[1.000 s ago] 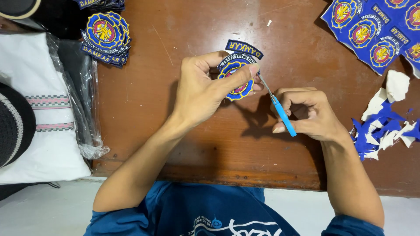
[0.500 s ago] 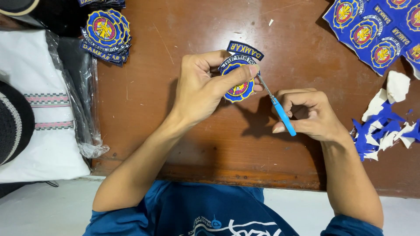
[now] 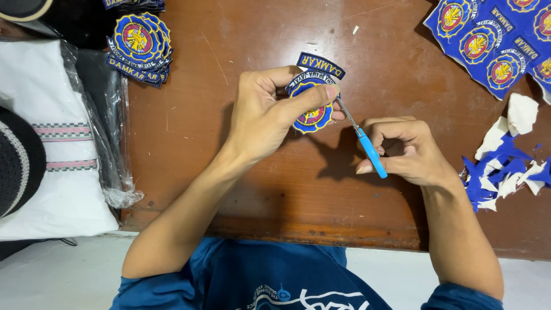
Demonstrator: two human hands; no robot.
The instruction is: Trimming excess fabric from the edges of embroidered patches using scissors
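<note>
My left hand pinches a round blue embroidered patch with a red and yellow emblem, holding it just above the brown wooden table. A curved blue strip of the patch arcs over its top edge. My right hand grips small scissors with a blue handle; their thin metal tip meets the right edge of the patch.
A stack of cut patches lies at the far left of the table. An uncut blue sheet of patches lies at the far right, with blue and white offcuts below it. White folded cloth in a plastic bag sits off the left edge.
Hardly anything has shifted; both hands stay in place, the scissors still at the patch's right edge.
</note>
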